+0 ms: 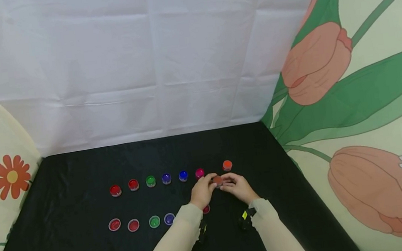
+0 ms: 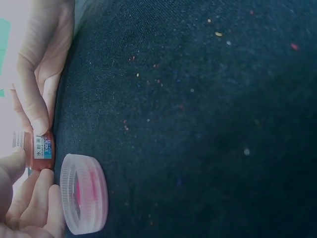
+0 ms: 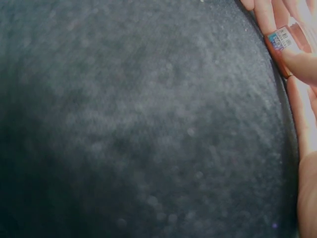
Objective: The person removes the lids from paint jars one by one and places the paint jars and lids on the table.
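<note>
Between both hands is a small paint jar with orange-brown paint and a printed label. My left hand pinches it from the left, and my right hand from the right, its thumb over the label. A ribbed, see-through lid appears at the jar's top in the left wrist view. Just behind the left fingers stands a magenta paint jar; an orange paint jar stands behind the right hand. A translucent lid with magenta inside lies close to the left hand.
A back row has red, red, green, purple and blue jars. In front lie lids stained red, red, green and purple; my left sleeve covers part of that row. Black cloth covers the table.
</note>
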### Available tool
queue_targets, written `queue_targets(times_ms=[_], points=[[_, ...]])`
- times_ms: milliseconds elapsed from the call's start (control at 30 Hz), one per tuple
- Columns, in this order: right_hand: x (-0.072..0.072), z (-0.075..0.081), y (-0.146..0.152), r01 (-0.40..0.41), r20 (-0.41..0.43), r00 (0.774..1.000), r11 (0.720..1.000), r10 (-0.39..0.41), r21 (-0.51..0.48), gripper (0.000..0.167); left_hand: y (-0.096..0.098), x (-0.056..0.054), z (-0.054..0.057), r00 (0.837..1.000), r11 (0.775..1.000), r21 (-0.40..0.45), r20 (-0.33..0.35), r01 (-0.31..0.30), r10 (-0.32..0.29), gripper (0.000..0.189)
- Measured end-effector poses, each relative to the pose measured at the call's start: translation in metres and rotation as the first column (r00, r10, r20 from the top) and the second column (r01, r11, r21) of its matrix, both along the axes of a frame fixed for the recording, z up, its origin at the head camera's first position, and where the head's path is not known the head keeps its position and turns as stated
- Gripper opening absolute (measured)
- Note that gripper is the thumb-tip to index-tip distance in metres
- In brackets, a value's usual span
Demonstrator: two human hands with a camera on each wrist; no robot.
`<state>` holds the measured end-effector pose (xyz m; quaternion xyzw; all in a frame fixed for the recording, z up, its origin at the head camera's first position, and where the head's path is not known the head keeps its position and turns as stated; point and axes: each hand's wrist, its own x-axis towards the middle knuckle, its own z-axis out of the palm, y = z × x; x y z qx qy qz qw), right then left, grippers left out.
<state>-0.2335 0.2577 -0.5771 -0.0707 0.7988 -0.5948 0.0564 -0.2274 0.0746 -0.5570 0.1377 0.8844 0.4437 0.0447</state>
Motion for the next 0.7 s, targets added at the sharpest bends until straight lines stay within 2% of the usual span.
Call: queue_targets(times_ms=[133, 467, 700], points=[[0.0001, 0.0000, -0.0013, 0.013, -0.014, 1.000, 1.000, -0.012, 0.006, 0.031, -0.0001, 0.0005, 0.0004, 1.000, 1.000, -0.003, -0.007, -0.004, 0.004, 0.028], [-0.0008, -0.0018, -0.0007, 0.009, -0.008, 1.000, 1.000, -0.009, 0.001, 0.031, 0.0009, 0.0001, 0.0013, 1.000, 1.000, 0.023, 0.027, -0.015, 0.015, 0.025], [-0.0032, -0.0037, 0.0005, 0.008, 0.010, 1.000, 1.000, -0.007, -0.011, 0.032, -0.0009, -0.0024, -0.0015, 1.000, 0.999, 0.044, 0.030, 0.002, -0.003, 0.023]])
